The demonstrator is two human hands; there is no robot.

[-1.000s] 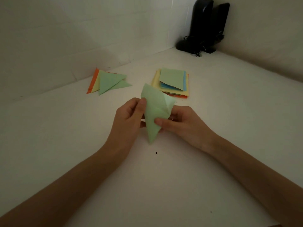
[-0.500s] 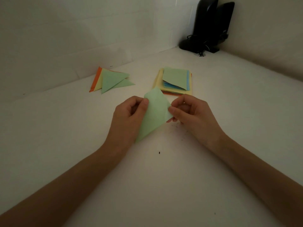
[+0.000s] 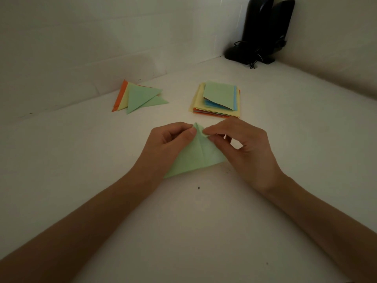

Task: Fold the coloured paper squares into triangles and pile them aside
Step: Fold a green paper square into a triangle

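A: Hands?
B: Left hand (image 3: 169,144) and right hand (image 3: 242,148) each pinch the far tip of the green paper (image 3: 195,158), thumb against forefinger.
A: Paper's place?
B: Between both hands, middle of the white worktop (image 3: 204,221). Triangular outline, with a crease down its centre.
A: Farther out?
B: Far left by the wall, the pile of triangles (image 3: 140,97): green on top, yellow and orange beneath. To its right, the stack of squares (image 3: 218,99), green sheet uppermost. Black speakers (image 3: 263,29) in the far right corner.
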